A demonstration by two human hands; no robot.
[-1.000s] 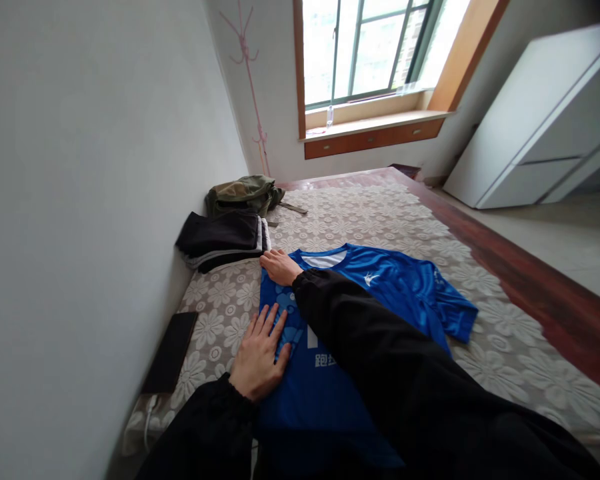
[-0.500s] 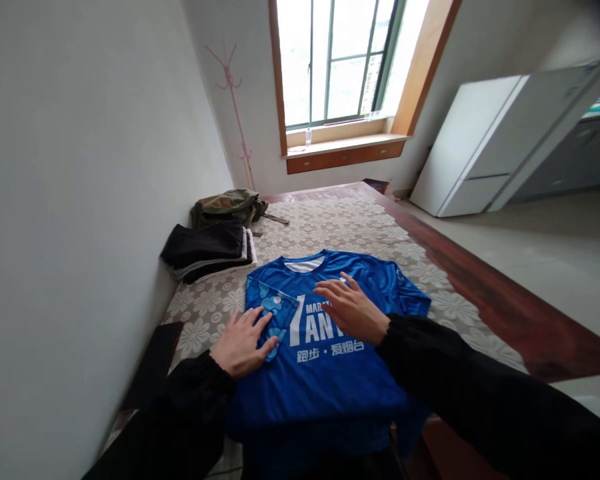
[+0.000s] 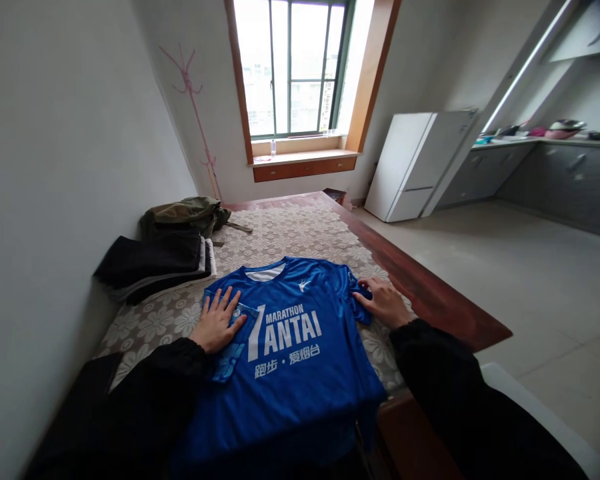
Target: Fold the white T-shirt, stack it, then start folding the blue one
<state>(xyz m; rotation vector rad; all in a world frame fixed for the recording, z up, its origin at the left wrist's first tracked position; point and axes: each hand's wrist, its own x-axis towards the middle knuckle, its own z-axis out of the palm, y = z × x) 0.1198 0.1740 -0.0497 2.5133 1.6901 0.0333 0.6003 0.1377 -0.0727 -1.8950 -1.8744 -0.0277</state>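
Now right hand (image 3: 384, 303) has shifted, pinching sleeve (image 3: 356, 293) of blue shirt (image 3: 290, 353) | left hand (image 3: 217, 321) flat, unclenched, pressing folded side

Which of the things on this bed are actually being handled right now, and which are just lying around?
Being handled: blue T-shirt, left hand flat on its folded sleeve, right hand at the other sleeve.
Lying about: folded dark clothes, olive bag, bottle on the windowsill.

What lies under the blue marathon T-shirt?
The blue marathon T-shirt lies on a floral lace bedcover. Its near hem overhangs the edge; whatever is beneath the cloth is covered.
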